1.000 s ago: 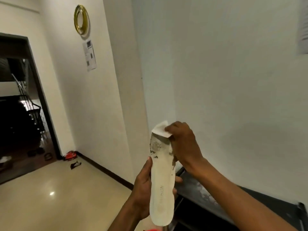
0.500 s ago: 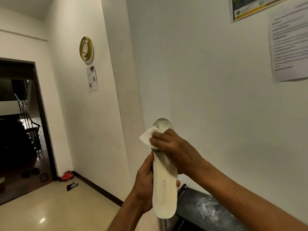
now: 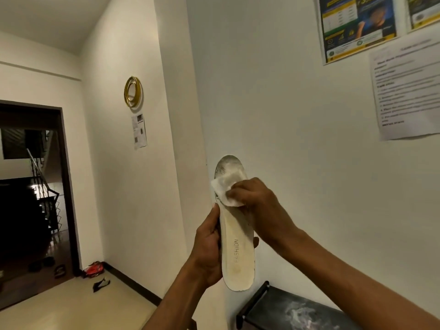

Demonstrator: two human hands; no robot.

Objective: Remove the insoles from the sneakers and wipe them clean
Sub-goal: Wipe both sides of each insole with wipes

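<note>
Our left hand (image 3: 206,246) grips the upright insole (image 3: 238,248), printed "FASHION". Our right hand (image 3: 260,207) pinches a white wipe (image 3: 225,188) against its top end.

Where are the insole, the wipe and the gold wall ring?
insole (image 3: 238,248), head view, printed heel half.
wipe (image 3: 221,186), head view, bare left fold.
gold wall ring (image 3: 126,92), head view, left rim.

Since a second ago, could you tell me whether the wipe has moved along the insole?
Yes. The wipe has slid down the insole, off the toe tip toward the heel; the tip now shows uncovered above it.
</note>
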